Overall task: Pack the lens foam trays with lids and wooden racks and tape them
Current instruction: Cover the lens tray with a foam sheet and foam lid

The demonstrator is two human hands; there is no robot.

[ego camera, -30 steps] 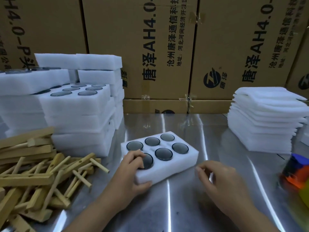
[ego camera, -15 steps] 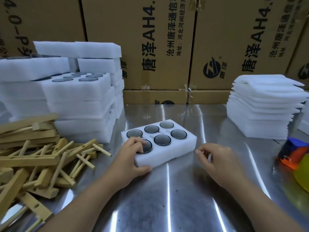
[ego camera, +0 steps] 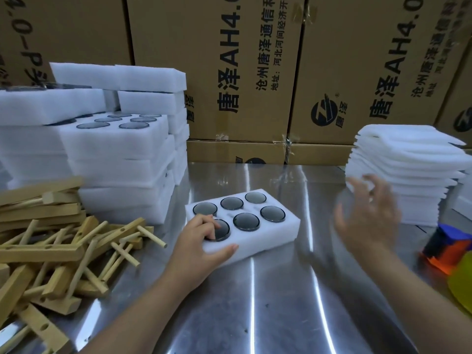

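A wall of cardboard boxes (ego camera: pixel 229 72) was seen behind the back edge of the steel table (ego camera: pixel 255 302). At the back-left corner a stack of filled trays (ego camera: pixel 115 154) was piled high, none seen lidded or taped. By the right edge the stack of foam lids (ego camera: pixel 403 175) was waiting, and along the left edge the heap of wooden racks (ego camera: pixel 51 238) was lying loose.

At the middle of the table one lens foam tray (ego camera: pixel 275 238) was set down, uncovered. It was gripped at its near-left corner by the left hand (ego camera: pixel 196 249): the thumb was laid along the near wall, and the fingers were curled on top over one lens. The right hand (ego camera: pixel 367 221) was caught in the air between the tray and the lids, blurred, its fingers spread wide and nothing held.

All six lenses (ego camera: pixel 272 213) were seated in their wells. No lid, no rack and no tape were seen on this tray, so the pack was judged barely begun: lidding, racking and taping were all left, with a lid the likely next call. An orange and blue object (ego camera: pixel 444 249) at the right edge was too blurred to be named.
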